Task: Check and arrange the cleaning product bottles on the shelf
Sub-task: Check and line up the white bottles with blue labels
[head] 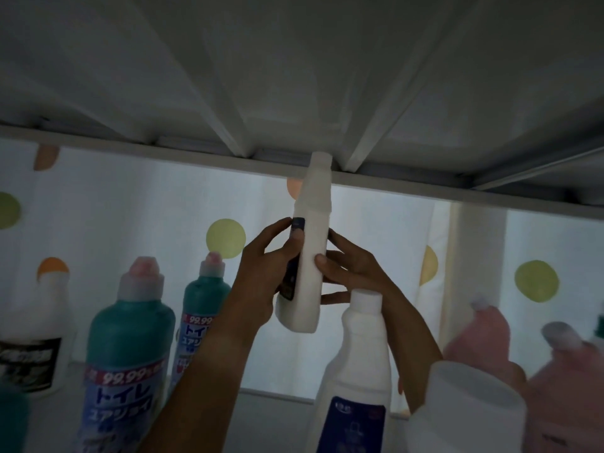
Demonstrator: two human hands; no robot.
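A white bottle (313, 243) with a dark label on its left side is held up in the air, its cap close under the upper shelf board. My left hand (268, 273) grips its left side over the label. My right hand (351, 269) holds its right side, thumb on the front. Below stand two teal bottles with blue labels (129, 348) (201, 308), a white bottle with a dark blue label (358, 371) and pink bottles (490, 335) on the right.
The underside of the upper shelf (294, 93) with white ribs runs close overhead. A white curtain with coloured dots (225, 238) hangs behind. A white jug with a black label (36, 338) stands far left; a large white cap (470, 407) is near the lens.
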